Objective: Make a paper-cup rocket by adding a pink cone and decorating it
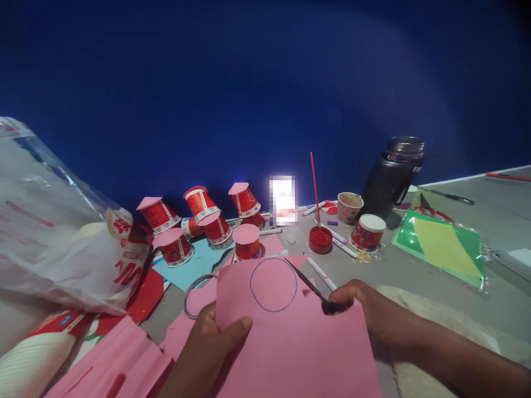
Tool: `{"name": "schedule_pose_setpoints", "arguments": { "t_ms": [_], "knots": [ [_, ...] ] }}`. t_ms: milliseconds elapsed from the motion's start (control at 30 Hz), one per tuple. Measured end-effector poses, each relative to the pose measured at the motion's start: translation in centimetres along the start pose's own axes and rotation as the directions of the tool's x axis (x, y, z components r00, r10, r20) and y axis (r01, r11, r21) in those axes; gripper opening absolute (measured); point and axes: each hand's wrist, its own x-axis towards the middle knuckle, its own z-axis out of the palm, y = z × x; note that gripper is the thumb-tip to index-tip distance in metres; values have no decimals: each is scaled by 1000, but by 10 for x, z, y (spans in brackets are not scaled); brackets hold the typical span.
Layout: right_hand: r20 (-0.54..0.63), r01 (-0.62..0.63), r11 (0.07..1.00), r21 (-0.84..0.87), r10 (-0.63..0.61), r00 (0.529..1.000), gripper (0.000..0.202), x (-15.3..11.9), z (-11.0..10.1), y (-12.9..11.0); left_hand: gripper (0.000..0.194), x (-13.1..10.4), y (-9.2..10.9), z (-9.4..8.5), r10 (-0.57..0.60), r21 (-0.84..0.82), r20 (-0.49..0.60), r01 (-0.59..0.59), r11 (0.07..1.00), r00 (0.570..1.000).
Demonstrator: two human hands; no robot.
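Note:
My left hand (215,342) grips the left edge of a pink sheet (290,348), thumb on top. A blue circle outline (274,284) is drawn near the sheet's upper edge. My right hand (360,304) holds dark scissors (309,284) at the sheet's right side, its fingers wrapped round the handle. The blades point up and left, and a tip lies by the circle's upper right. Part of the handle is hidden by the hand and the paper.
Red paper cups (216,229) with pink tops stand at the back left, near a plastic bag (62,232). A red paint pot (320,241), markers (321,272), a dark flask (388,179) and a green packet (442,249) lie beyond and right. Pink strips (112,365) are lower left.

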Motion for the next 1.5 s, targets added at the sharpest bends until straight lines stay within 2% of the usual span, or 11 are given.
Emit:
{"name": "schedule_pose_setpoints", "arguments": {
  "t_ms": [167, 300, 567, 733, 900, 1100, 1267, 1433, 1500],
  "knots": [
    [37, 27, 993, -115, -22, 999, 37, -2, -1, -7, 59, -2, 0, -1, -8, 20, 49, 7, 1000, 999],
    [53, 45, 985, -164, -36, 998, 39, 1, -8, 0, 54, -4, 3, 0, 12, 29, 67, -14, 999, 998],
    [107, 18, 999, 31, -21, 994, 42, 7, -15, 13, 50, -6, 12, 0, -12, 47, 127, 6, 999, 992],
    [126, -29, 999, 30, 25, 992, 43, 3, -15, 9, 48, -8, 15, -2, -52, 96, 89, 44, 994, 995],
    [126, -76, 997, 34, 71, 989, 32, 5, -20, 12, 52, -11, 18, -2, -51, 150, 9, 49, 988, 999],
    [130, -101, 994, -39, 106, 986, 33, 7, -29, 17, 50, -13, 21, 1, -50, 153, 59, 40, 987, 997],
    [116, -79, 990, -117, 93, 989, 41, 6, -32, 15, 48, -10, 14, -5, -46, 138, 51, 39, 990, 998],
    [31, -25, 1000, 16, 25, 999, 46, 8, -25, 10, 45, -6, 17, -4, -20, 106, 85, 11, 994, 996],
    [8, 26, 996, 89, -26, 1000, 49, 7, -23, 8, 44, -5, 20, 0, 17, 73, 60, -21, 997, 998]
  ]
}}
